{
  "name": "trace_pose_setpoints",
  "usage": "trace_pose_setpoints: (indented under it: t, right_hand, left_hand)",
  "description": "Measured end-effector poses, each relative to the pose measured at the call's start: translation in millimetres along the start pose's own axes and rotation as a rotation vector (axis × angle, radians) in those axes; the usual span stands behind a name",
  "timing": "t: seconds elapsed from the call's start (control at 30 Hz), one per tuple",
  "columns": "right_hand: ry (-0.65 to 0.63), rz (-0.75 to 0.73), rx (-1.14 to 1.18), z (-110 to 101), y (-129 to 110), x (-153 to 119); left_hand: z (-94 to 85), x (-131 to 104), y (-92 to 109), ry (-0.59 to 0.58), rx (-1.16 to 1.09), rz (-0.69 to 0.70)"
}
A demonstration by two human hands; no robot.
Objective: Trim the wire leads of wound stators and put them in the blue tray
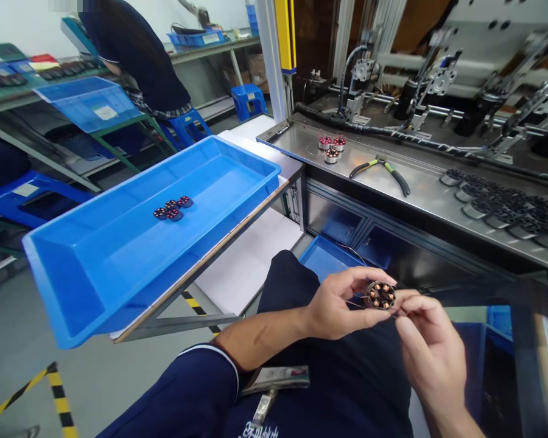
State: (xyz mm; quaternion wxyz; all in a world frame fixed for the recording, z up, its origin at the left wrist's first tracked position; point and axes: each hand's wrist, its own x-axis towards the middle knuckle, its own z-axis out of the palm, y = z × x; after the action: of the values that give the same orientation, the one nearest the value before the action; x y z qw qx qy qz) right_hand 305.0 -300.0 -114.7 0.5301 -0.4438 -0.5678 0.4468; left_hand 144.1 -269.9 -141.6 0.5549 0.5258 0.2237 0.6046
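Note:
Above my lap, my left hand point(338, 304) grips a small round motor stator point(381, 295) with copper windings between its thumb and fingers. Thin wire ends stick out of the stator on the left side, across my palm. My right hand point(432, 344) is close against the stator's lower right side, its thumb and index finger pinched on a fine lead wire there. How much of the wire lies inside that pinch is hidden.
At left, a blue tray point(105, 243) holds several stators point(173, 208). On the metal bench point(301, 143) are three stators point(332, 155), green-handled pliers point(399, 181), a pen point(283, 129) and rows of dark stators point(497, 216). Machinery stands behind. A co-worker point(134, 55) sits at back left.

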Motion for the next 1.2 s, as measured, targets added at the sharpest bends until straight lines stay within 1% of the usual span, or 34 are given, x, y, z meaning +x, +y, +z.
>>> trace_pose_setpoints:
  t: [0.07, 0.13, 0.2, 0.27, 0.33, 0.37, 0.4, 0.53, 0.57, 0.6, 0.63, 0.67, 0.73, 0.77, 0.8, 0.9, 0.97, 1.03, 1.1, 1.2]
  right_hand:
    - [-0.03, 0.019, 0.038, 0.8, -1.8, 1.7]
    - [-0.051, 0.058, 0.083, 4.6, -4.2, 3.0]
    - [-0.023, 0.105, 0.154, 10.3, -4.9, 2.8]
    - [0.032, 0.171, 0.21, 15.1, -2.9, 0.9]
    - [0.068, 0.224, 0.194, 16.9, 0.3, -1.6]
    - [0.077, 0.213, 0.162, 16.5, 1.5, -2.5]
    - [0.086, 0.166, 0.126, 15.5, 1.9, -3.0]
    - [0.106, -0.178, -0.004, 10.3, -3.6, -0.6]
    - [0.111, -0.217, -0.035, 9.6, -5.4, 0.6]
    - [0.128, -0.213, -0.063, 9.2, -6.5, 1.7]
    - [0.15, -0.168, -0.077, 9.0, -6.7, 2.6]
    - [0.173, -0.091, -0.077, 9.0, -6.0, 3.3]
    - [0.211, 0.074, -0.022, 8.9, -2.2, 3.7]
    - [0.219, 0.122, 0.027, 8.8, 0.2, 3.4]
    - [0.217, 0.132, 0.079, 8.7, 2.5, 2.8]
    - [0.157, 0.044, 0.181, 7.4, 6.5, -0.6]
    - [0.09, 0.005, 0.153, 5.9, 6.5, -3.4]
    - [0.045, 0.003, 0.082, 4.4, 4.9, -5.6]
    - [0.043, -0.026, 0.019, 3.3, 2.3, -6.9]
    - [0.099, -0.115, -0.043, 2.2, -2.1, -6.6]
  left_hand:
    - [-1.8, -0.7, 0.5, -0.025, 0.112, 0.116]
    - [-3.0, -1.3, 1.0, -0.038, 0.163, 0.189]
    - [-3.1, -2.2, 1.5, -0.031, 0.137, 0.184]
    - [-2.7, -3.1, 2.1, -0.022, 0.087, 0.126]
    - [-2.8, -3.5, 2.8, -0.02, 0.073, 0.094]
    - [-3.1, -3.3, 3.3, -0.022, 0.087, 0.101]
    - [-3.6, -2.9, 3.9, -0.024, 0.114, 0.121]
    - [-5.6, 0.1, 7.7, -0.065, 0.263, 0.28]
    - [-5.8, 0.8, 8.4, -0.073, 0.29, 0.323]
    - [-5.8, 1.2, 8.8, -0.078, 0.305, 0.352]
    - [-5.7, 1.4, 8.7, -0.074, 0.307, 0.367]
    - [-5.6, 1.3, 8.2, -0.063, 0.299, 0.365]
    - [-5.4, 0.7, 6.4, -0.042, 0.249, 0.318]
    - [-5.5, 0.4, 5.4, -0.034, 0.213, 0.281]
    - [-5.7, 0.2, 4.6, -0.03, 0.177, 0.244]
    - [-6.8, 1.2, 4.5, -0.02, 0.102, 0.165]
    - [-7.1, 2.8, 6.3, -0.011, 0.082, 0.179]
    - [-6.8, 4.3, 8.2, -0.009, 0.067, 0.213]
    - [-6.1, 5.3, 9.5, -0.014, 0.06, 0.224]
    - [-5.3, 5.4, 10.3, -0.023, 0.068, 0.21]
